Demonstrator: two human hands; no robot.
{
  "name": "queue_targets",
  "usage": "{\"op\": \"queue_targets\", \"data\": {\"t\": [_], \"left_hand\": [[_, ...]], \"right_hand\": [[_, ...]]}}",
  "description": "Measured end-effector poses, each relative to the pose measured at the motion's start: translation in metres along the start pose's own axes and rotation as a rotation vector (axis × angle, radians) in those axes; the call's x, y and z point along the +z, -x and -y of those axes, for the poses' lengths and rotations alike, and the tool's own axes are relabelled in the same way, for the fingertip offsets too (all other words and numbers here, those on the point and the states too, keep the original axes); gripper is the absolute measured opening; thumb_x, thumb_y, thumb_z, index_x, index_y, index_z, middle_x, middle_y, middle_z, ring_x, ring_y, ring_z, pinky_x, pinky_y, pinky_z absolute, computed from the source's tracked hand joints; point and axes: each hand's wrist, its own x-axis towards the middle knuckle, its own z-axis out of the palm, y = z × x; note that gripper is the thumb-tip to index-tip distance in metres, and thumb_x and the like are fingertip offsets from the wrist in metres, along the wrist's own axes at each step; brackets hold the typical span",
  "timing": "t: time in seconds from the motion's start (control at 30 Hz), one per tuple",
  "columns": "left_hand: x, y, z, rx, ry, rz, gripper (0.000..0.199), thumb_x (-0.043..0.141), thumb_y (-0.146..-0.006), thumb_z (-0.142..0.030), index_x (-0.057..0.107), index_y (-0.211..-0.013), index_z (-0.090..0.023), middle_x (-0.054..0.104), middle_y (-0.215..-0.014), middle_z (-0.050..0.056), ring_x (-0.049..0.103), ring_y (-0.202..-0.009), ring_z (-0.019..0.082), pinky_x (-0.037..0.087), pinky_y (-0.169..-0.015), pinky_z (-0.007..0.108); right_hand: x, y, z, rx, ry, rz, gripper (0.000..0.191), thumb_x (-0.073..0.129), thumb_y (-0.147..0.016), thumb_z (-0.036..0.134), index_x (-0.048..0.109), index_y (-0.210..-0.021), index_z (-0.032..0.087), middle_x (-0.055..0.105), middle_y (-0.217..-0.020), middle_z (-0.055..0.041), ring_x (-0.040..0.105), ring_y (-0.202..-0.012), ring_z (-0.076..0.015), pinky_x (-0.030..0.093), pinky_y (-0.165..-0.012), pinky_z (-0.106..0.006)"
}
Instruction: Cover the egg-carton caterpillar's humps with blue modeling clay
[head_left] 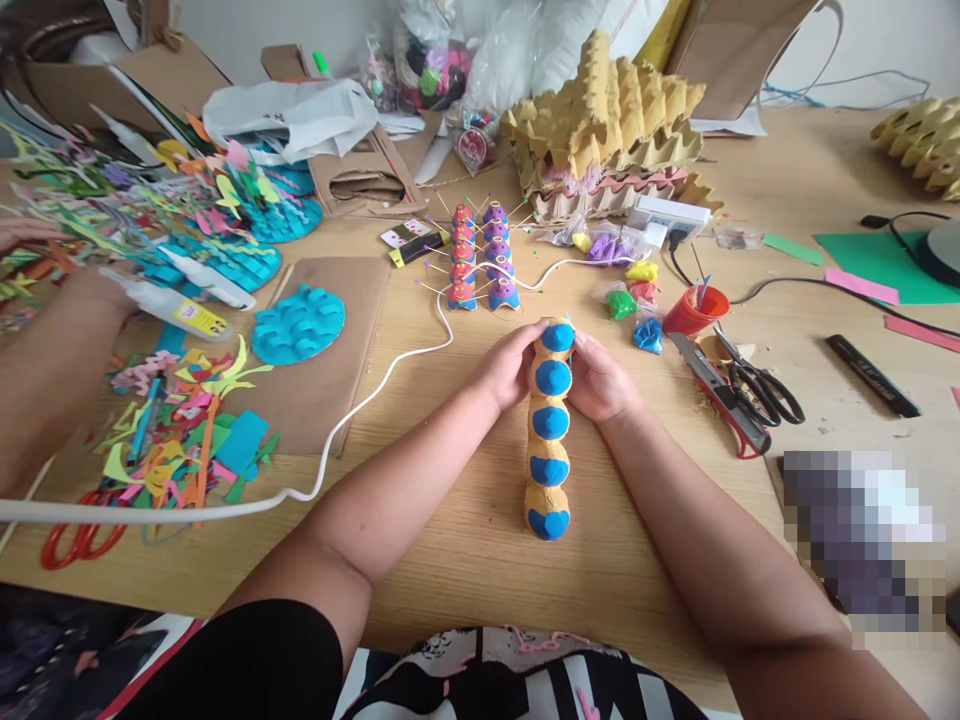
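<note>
A strip of egg carton with several bumps, tan with blue clay caps on top, lies lengthwise in front of me. My left hand grips its far end from the left side. From the right side, my right hand holds the same end, its fingertips partly hidden behind the strip. Beyond my hands stand two decorated strips, one with red tops and one with purple tops, with pins sticking out of them.
A white cable crosses the table on the left. Paper scraps, glue bottles and another person's arm are further left. Clay bags, an orange cup, scissors and a cutter lie right. Egg trays stand behind.
</note>
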Motion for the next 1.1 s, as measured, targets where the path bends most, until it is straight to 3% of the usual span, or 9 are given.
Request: {"op": "queue_targets", "data": {"t": [0.23,0.4,0.53,0.7,0.83,0.93,1.1], "left_hand": [[-0.001,0.001,-0.0017,-0.002,0.028,0.034,0.026,0.073,-0.101,-0.04,0.08,-0.093,-0.017,0.08,-0.082,0.003,0.076,-0.082,0.018,0.057,-0.089,0.031],[-0.0005,0.0015,-0.0026,-0.025,0.003,0.015,0.025,0.074,-0.102,-0.04,0.079,-0.091,-0.017,0.079,-0.081,0.001,0.072,-0.076,0.015,0.054,-0.081,0.03],[0.0008,0.001,-0.002,0.015,-0.003,-0.002,0.024,0.078,-0.099,-0.038,0.077,-0.087,-0.018,0.079,-0.082,0.001,0.072,-0.078,0.015,0.053,-0.085,0.03],[-0.0015,-0.0009,-0.0004,0.012,-0.027,0.031,0.033,0.084,-0.094,-0.053,0.077,-0.087,-0.021,0.079,-0.081,0.001,0.077,-0.086,0.022,0.056,-0.087,0.034],[-0.0051,-0.0028,0.0018,0.033,-0.034,0.021,0.028,0.082,-0.097,-0.045,0.076,-0.086,-0.02,0.078,-0.082,0.0,0.072,-0.075,0.014,0.054,-0.077,0.028],[-0.0048,-0.0029,0.0028,0.053,-0.03,0.027,0.025,0.076,-0.102,-0.038,0.077,-0.086,-0.019,0.078,-0.082,0.0,0.072,-0.076,0.013,0.055,-0.079,0.026],[-0.001,-0.0025,0.0037,0.074,-0.034,0.045,0.033,0.077,-0.101,-0.048,0.078,-0.087,-0.018,0.078,-0.081,0.001,0.076,-0.083,0.017,0.057,-0.086,0.029]], "right_hand": [[0.0002,0.0003,0.0001,0.009,0.016,-0.012,0.032,0.094,-0.079,0.056,0.078,-0.088,0.029,0.079,-0.084,-0.0003,0.071,-0.079,-0.0237,0.063,-0.082,-0.039],[0.0023,-0.0003,0.0013,0.0,0.044,0.022,0.034,0.095,-0.078,0.056,0.077,-0.086,0.028,0.077,-0.077,-0.0001,0.069,-0.071,-0.0224,0.063,-0.078,-0.04],[0.0057,0.0,0.002,-0.015,0.048,0.024,0.035,0.095,-0.077,0.057,0.078,-0.088,0.028,0.081,-0.082,-0.0011,0.074,-0.077,-0.0239,0.066,-0.084,-0.041],[0.0077,0.0002,0.0023,-0.021,0.057,0.01,0.037,0.095,-0.077,0.059,0.079,-0.088,0.029,0.082,-0.082,-0.0015,0.077,-0.085,-0.0259,0.068,-0.087,-0.042],[0.0077,0.0003,0.0021,-0.027,0.041,0.023,0.038,0.099,-0.074,0.057,0.08,-0.087,0.027,0.081,-0.079,0.0004,0.075,-0.075,-0.0218,0.069,-0.086,-0.04],[0.0071,0.0003,0.0016,-0.027,0.025,0.036,0.036,0.1,-0.074,0.053,0.08,-0.085,0.026,0.081,-0.079,0.0011,0.073,-0.073,-0.019,0.068,-0.086,-0.037],[0.0053,-0.0009,-0.0001,-0.029,-0.013,-0.005,0.034,0.098,-0.079,0.052,0.078,-0.088,0.026,0.081,-0.081,0.0013,0.076,-0.08,-0.0203,0.068,-0.091,-0.038]]}}
